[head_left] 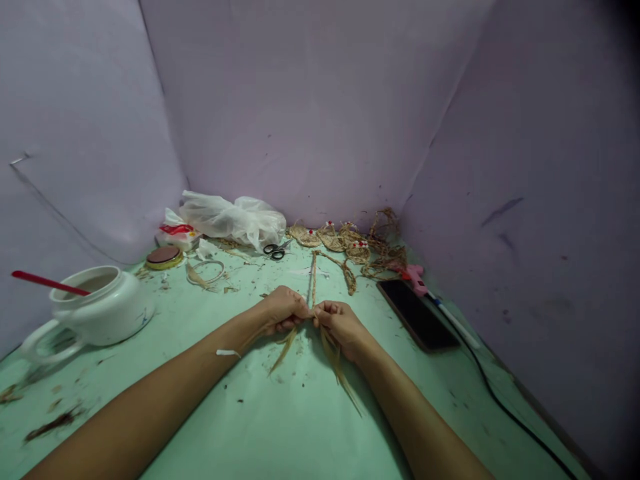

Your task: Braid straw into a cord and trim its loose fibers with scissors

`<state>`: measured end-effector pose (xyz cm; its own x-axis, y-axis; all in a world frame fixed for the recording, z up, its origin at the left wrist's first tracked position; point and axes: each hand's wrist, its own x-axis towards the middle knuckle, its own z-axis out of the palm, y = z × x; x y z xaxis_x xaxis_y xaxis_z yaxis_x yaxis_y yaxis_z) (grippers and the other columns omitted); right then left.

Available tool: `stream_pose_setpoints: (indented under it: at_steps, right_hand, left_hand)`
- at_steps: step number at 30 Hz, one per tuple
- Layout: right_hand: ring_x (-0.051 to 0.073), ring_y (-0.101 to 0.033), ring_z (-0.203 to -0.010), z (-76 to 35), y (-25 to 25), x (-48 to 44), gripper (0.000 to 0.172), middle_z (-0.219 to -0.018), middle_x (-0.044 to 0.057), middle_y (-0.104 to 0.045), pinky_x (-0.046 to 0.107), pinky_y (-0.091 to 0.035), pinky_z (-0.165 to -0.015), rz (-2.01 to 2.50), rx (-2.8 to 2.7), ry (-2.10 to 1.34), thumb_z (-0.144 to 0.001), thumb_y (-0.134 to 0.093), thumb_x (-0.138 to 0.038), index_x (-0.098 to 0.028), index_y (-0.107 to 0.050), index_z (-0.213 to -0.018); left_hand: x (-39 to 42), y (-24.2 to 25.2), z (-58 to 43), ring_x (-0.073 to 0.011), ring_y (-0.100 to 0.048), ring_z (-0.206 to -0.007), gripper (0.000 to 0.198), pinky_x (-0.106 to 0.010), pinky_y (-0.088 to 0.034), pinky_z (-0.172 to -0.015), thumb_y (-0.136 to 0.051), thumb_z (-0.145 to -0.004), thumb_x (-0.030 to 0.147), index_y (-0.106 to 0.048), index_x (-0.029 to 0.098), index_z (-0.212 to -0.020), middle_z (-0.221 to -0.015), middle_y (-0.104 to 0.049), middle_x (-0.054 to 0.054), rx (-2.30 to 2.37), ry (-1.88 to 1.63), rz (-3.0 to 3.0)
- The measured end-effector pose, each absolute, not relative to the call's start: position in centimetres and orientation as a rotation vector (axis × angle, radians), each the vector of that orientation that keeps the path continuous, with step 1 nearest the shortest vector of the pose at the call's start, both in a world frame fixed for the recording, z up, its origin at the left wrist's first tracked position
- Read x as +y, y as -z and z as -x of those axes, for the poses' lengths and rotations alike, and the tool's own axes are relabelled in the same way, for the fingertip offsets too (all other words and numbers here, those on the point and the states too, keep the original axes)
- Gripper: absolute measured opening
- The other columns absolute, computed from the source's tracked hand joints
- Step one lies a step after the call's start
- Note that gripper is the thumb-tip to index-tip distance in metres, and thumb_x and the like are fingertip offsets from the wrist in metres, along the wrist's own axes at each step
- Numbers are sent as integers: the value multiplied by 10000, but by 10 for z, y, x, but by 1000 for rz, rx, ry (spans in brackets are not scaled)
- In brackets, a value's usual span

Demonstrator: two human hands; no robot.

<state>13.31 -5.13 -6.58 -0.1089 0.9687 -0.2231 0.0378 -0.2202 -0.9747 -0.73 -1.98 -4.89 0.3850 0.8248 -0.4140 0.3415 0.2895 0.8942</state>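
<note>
Two hands meet just left of the black phone (417,315): the left hand (283,310) and the right hand (340,323) each have their fingertips pinched together on the near end of a thin braided straw cord (313,277). The cord lies on the green table (300,427) and runs away from the person, left of the phone. Loose straw strands (335,363) trail from under the hands, nearer the person than the phone. Just behind the phone lies a pink glue gun (415,277), and farther behind it a heap of woven straw pieces (350,240). Well left of the phone are scissors (275,251), a crumpled plastic bag (233,220) and, farthest left, a white pot (107,310) with a red stick (47,283) in it.
</note>
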Motion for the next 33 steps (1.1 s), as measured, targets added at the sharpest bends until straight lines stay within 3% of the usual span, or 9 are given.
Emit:
stream_pose_setpoints:
  at_steps: [7,13,19,27,33]
  right_hand:
    - [40,-286,-358,-134,59,-53,94,-480,-23,-546,200,-173,-378,1361,-1241,-1432,-621,-530,-223,-147,-536,-565]
    - [43,-244,-349,-138,61,-52,160,-369,-67,-405,202,-187,-388,1348,-1304,-1441,-624,-562,-269,-148,-539,-522]
    - [52,-244,-357,-137,68,-49,162,-360,-74,-355,211,-163,-383,1390,-1361,-1350,-615,-539,-257,-164,-498,-489]
    - [78,-371,-452,-143,66,-47,85,-450,-33,-477,212,-234,-430,1507,-1484,-1093,-566,-553,-181,-162,-534,-485]
    - [63,-271,-354,-150,57,-48,194,-330,-53,-327,230,-158,-382,1682,-1523,-1070,-570,-557,-205,-169,-483,-394]
  left_hand:
    - [-24,42,-1,-25,-180,-289,70,-210,-60,-340,-542,-502,186,-519,122,-520,-320,-298,79,1301,-491,-1325]
    - [-28,34,-4,-24,-173,-307,41,-212,-59,-347,-529,-479,140,-494,123,-492,-321,-271,82,1330,-500,-1323]
    - [-24,38,2,-25,-187,-311,92,-198,-75,-348,-557,-506,193,-483,142,-525,-369,-286,83,1257,-433,-1267]
    - [-33,42,-12,-16,-180,-318,188,-206,-80,-358,-495,-484,83,-334,164,-433,-329,-241,95,1376,-610,-1316]
    - [-33,46,-17,-21,-191,-326,134,-206,-83,-360,-497,-472,70,-398,146,-423,-315,-251,88,1378,-662,-1362]
